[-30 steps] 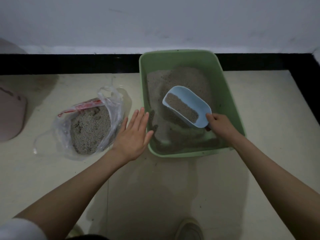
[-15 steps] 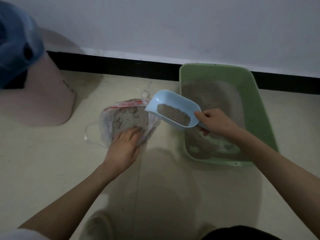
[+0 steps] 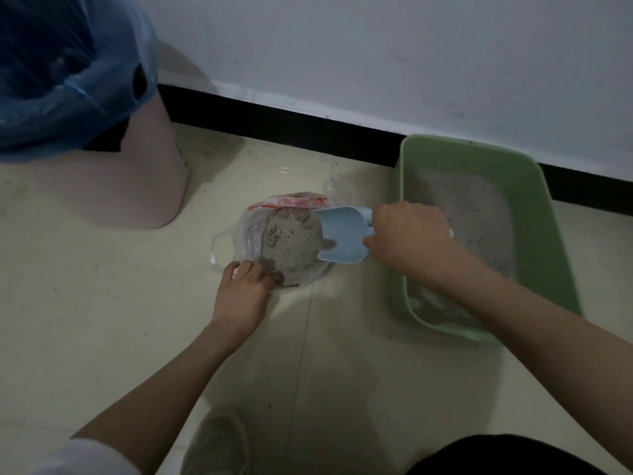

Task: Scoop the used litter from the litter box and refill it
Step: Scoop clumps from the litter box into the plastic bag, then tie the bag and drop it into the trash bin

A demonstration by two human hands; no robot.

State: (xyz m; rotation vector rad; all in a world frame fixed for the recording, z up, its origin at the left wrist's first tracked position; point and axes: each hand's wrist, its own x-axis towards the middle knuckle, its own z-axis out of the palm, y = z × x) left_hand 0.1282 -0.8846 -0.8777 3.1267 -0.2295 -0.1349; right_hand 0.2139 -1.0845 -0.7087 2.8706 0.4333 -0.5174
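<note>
Two hands are in view: your right hand [image 3: 407, 238] grips the pale blue scoop [image 3: 342, 234], hiding its handle, tipped over the clear plastic bag [image 3: 246, 231] of grey litter, whose near edge your left hand [image 3: 243, 289] pinches. One green litter box [image 3: 548, 241], thinly covered with litter, sits just beyond your right wrist.
</note>
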